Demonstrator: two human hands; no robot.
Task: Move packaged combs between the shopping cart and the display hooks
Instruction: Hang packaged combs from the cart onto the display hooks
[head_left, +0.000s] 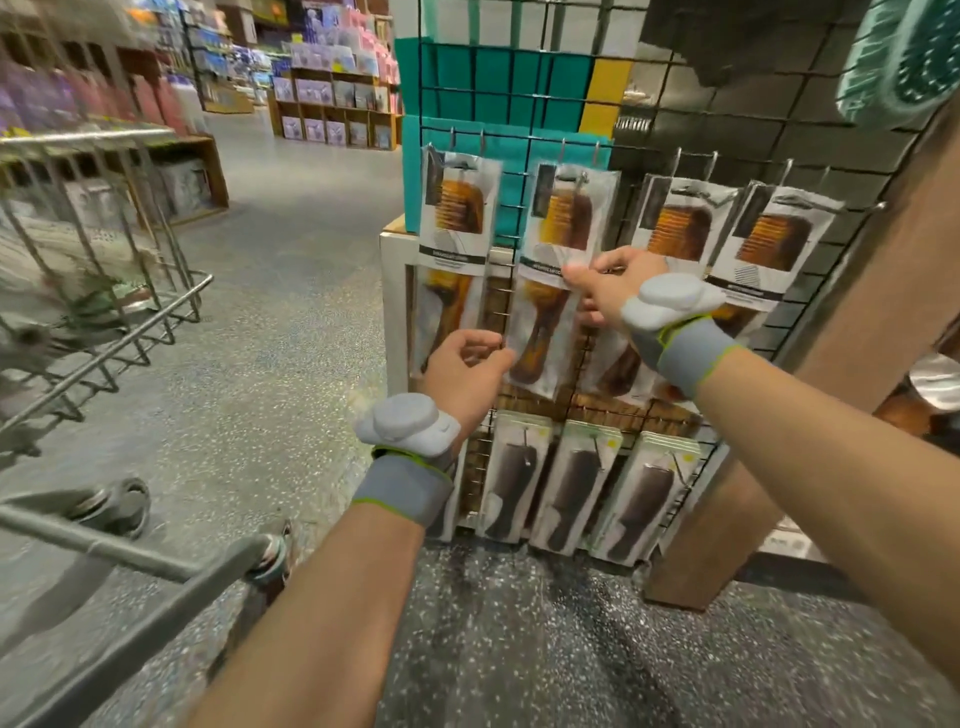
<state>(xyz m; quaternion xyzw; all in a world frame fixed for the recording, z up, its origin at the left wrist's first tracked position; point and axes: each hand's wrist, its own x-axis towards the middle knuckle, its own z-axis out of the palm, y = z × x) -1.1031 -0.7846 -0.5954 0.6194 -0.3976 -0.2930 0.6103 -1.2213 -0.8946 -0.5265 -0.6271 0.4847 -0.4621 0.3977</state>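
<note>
Several packaged amber combs hang on hooks of a black wire grid (524, 119). The second pack from the left (563, 228) hangs from its hook. My right hand (605, 291) pinches that pack's right edge at the label. My left hand (465, 371) pinches the pack's lower left edge, near the comb's handle. Another amber comb pack (457, 208) hangs to its left, and two more (680, 223) (774, 239) hang to its right. The shopping cart (104, 312) stands at the left, its contents blurred.
Below the amber combs hangs a row of dark comb packs (571, 499). A wooden post (831, 374) leans at the right of the grid. A green brush-like item (904, 57) hangs top right. Store shelves (332, 104) stand across the aisle.
</note>
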